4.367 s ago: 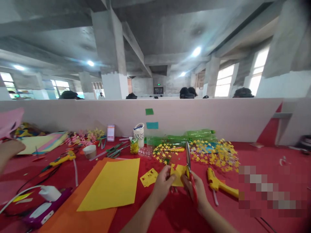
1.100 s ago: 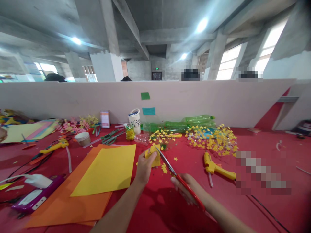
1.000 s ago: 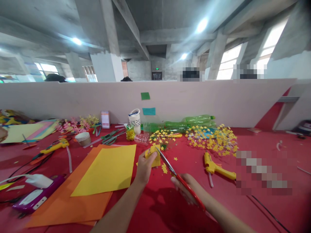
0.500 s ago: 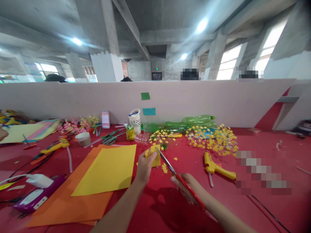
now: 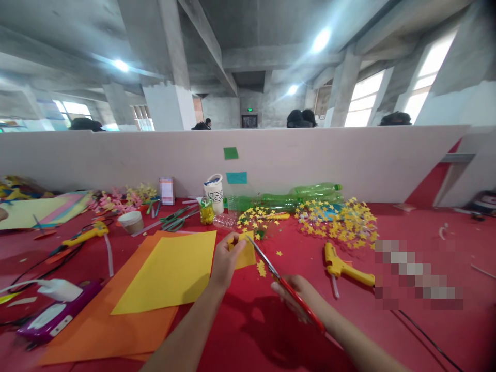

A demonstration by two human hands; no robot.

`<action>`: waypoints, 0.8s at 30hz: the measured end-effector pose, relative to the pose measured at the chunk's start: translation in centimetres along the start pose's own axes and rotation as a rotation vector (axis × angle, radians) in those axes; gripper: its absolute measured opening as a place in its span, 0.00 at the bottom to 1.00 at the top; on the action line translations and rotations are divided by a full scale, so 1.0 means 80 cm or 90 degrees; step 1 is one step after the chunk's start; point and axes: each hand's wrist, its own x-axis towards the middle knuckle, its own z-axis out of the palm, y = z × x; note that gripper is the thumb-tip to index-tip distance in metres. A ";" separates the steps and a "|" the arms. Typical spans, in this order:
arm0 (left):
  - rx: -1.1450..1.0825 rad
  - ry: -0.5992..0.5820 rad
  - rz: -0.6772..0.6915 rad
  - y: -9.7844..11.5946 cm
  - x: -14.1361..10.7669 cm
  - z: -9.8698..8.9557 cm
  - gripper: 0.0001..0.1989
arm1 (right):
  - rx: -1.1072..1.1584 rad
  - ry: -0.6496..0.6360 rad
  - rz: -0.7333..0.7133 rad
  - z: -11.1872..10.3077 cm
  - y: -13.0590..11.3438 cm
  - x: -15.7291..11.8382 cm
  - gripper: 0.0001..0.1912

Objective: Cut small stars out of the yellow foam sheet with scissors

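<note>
My left hand (image 5: 225, 258) pinches a small piece of yellow paper (image 5: 247, 257) at its left side. Red-handled scissors (image 5: 282, 279) are gripped in my right hand (image 5: 298, 297), their blades pointing up and left. The blade tips meet the upper edge of the paper; whether they have cut into it I cannot tell. Just below the blades lies a yellow paper scrap (image 5: 261, 268), and a single yellow star (image 5: 279, 253) lies to the right. A large yellow sheet (image 5: 166, 274) rests on orange sheets (image 5: 108, 330) left of my left hand.
Two yellow glue guns (image 5: 349, 268), (image 5: 87, 234) lie at right and left. Green bottles (image 5: 318, 190), star clusters (image 5: 349, 222), a white tumbler (image 5: 214, 194) and a paper cup (image 5: 130, 222) stand or lie toward the divider (image 5: 310, 155). A purple power strip (image 5: 58, 312) sits front left.
My left hand has shifted slightly left along the yellow paper, leaving more of it showing. The scissors stay nearly in place at its upper edge.
</note>
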 end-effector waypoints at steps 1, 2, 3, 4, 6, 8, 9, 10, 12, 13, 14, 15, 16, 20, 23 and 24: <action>-0.010 -0.009 0.000 -0.001 0.000 0.001 0.09 | 0.008 -0.001 0.006 0.000 0.000 -0.001 0.24; -0.023 -0.021 0.002 -0.002 0.000 0.002 0.09 | 0.016 -0.002 0.011 0.001 -0.001 -0.001 0.24; -0.036 -0.033 0.005 -0.002 -0.001 0.003 0.08 | 0.024 -0.002 0.015 0.001 -0.001 -0.002 0.25; -0.045 -0.044 0.009 -0.003 -0.002 0.004 0.07 | 0.031 -0.004 0.016 0.002 -0.002 -0.003 0.25; -0.043 -0.058 0.020 -0.002 -0.003 0.007 0.06 | 0.044 -0.013 0.008 0.003 -0.004 -0.005 0.25; -0.027 -0.057 0.031 0.000 -0.005 0.009 0.06 | 0.057 -0.027 -0.008 0.004 -0.006 -0.006 0.24; -0.020 -0.055 0.034 0.000 -0.005 0.009 0.07 | 0.066 -0.034 -0.012 0.004 -0.007 -0.007 0.24; -0.016 -0.053 0.034 0.001 -0.006 0.009 0.07 | 0.073 -0.041 -0.016 0.004 -0.007 -0.007 0.24; -0.017 -0.049 0.031 0.002 -0.006 0.009 0.07 | 0.084 -0.052 -0.016 0.003 -0.008 -0.007 0.25; -0.020 -0.049 0.030 0.002 -0.005 0.008 0.07 | 0.087 -0.056 -0.017 0.003 -0.008 -0.007 0.25; -0.025 -0.051 0.028 0.002 -0.005 0.008 0.07 | 0.087 -0.062 -0.020 0.002 -0.007 -0.007 0.25; -0.030 -0.055 0.025 0.001 -0.005 0.007 0.07 | 0.087 -0.068 -0.022 0.001 -0.007 -0.007 0.25; -0.035 -0.059 0.021 0.000 -0.004 0.007 0.06 | 0.086 -0.073 -0.023 0.000 -0.007 -0.007 0.25; -0.041 -0.063 0.020 -0.002 -0.004 0.006 0.06 | 0.083 -0.082 -0.032 -0.001 -0.006 -0.008 0.25; -0.034 -0.057 0.020 -0.003 -0.003 0.005 0.06 | 0.083 -0.078 -0.039 -0.002 -0.006 -0.008 0.25; -0.037 -0.058 0.018 -0.004 -0.003 0.005 0.05 | 0.082 -0.081 -0.038 -0.002 -0.006 -0.009 0.25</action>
